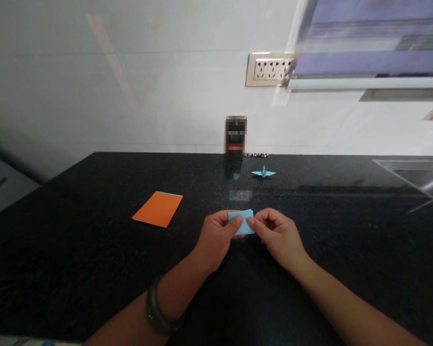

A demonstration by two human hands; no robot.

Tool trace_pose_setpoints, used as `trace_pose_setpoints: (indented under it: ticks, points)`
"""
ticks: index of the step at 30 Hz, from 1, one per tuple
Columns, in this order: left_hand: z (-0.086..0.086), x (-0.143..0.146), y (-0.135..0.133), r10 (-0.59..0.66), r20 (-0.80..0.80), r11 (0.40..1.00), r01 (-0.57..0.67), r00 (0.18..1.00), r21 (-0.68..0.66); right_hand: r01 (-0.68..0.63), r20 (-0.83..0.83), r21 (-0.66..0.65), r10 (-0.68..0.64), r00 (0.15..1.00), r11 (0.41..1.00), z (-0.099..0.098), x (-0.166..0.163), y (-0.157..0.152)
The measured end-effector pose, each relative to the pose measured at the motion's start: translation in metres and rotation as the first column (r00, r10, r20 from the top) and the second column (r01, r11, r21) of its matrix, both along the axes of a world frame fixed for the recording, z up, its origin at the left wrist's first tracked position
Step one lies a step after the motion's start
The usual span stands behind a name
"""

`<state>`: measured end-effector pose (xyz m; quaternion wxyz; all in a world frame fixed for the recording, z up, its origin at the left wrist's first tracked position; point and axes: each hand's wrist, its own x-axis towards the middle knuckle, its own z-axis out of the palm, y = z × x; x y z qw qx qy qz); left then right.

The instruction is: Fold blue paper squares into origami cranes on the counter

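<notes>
A small folded piece of light blue paper [244, 224] is held up between my two hands, above the dark counter. My left hand [218, 235] grips its left side, thumb on top and fingers beneath. At its right edge, my right hand [279, 234] pinches the paper between thumb and bent index finger. Behind the hands, a blue folded paper crane [263, 172] stands on the counter with its wings spread. Orange paper squares [159, 210] lie in a stack to the left of my left hand, with a green edge showing underneath.
The black speckled counter [75, 250] runs back to a tiled wall. A pixelated dark upright object [235, 137] leans there, beside a beaded strand [258, 155]. A socket panel [270, 69] is on the wall. The sink edge [411, 178] is at the right.
</notes>
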<state>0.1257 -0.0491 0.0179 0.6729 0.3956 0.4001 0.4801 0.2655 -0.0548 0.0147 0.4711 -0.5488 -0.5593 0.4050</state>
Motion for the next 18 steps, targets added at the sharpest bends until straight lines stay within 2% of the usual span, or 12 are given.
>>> trace_pose_setpoints:
  ticks: [5, 18]
  points:
    - [0.0002, 0.0007, 0.0006, -0.009, -0.036, 1.0, 0.009, 0.999, 0.004, -0.05, -0.163, -0.106, 0.032, 0.986, 0.993, 0.0032, -0.0011, 0.0016]
    - [0.0016, -0.0003, 0.0014, -0.037, -0.075, 0.999, 0.036, 0.996, -0.019, -0.043, -0.133, -0.111, 0.028, 0.991, 0.993, 0.0071, -0.0005, 0.0004]
